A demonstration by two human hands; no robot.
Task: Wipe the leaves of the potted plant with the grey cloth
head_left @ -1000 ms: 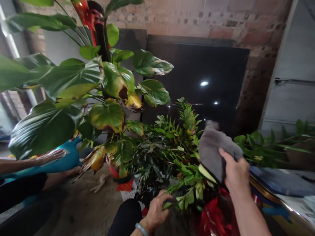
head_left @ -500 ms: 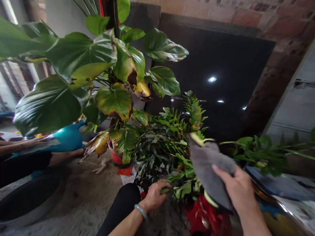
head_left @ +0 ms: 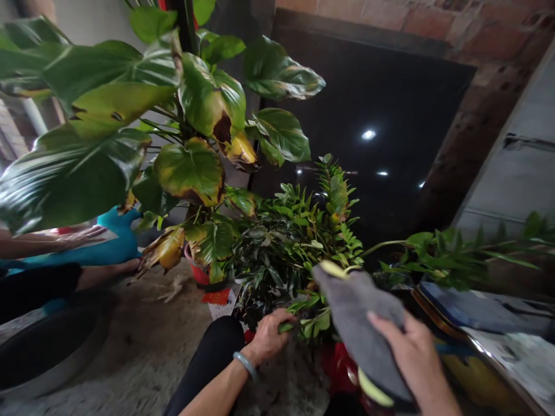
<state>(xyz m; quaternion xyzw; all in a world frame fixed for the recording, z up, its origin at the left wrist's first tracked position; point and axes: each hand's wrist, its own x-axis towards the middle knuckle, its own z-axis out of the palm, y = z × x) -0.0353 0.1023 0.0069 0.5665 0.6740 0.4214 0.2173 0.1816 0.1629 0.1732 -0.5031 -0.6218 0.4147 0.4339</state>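
My right hand (head_left: 411, 361) grips a grey cloth (head_left: 358, 323) with a yellow edge, laid over a stem of the small-leaved plant (head_left: 303, 242). My left hand (head_left: 269, 338), with a pale bracelet on the wrist, is closed round the base of a leafy stem low on the same plant. The plant stands in a pot wrapped in red (head_left: 342, 370). A large-leaved plant (head_left: 173, 127) with yellowed, brown-edged leaves rises behind it at the left, in a red pot (head_left: 200, 276).
Another person's arm (head_left: 47, 242) and a teal object (head_left: 110, 245) lie at the left, above a dark round basin (head_left: 47, 352). A glossy black panel (head_left: 381, 127) leans on the brick wall. Another leafy plant (head_left: 459, 260) and a blue-and-gold container (head_left: 472, 323) stand at the right.
My right hand has drawn the cloth down and toward me along the plant's stem. My left hand has kept its hold. The view has moved closer and slightly left.
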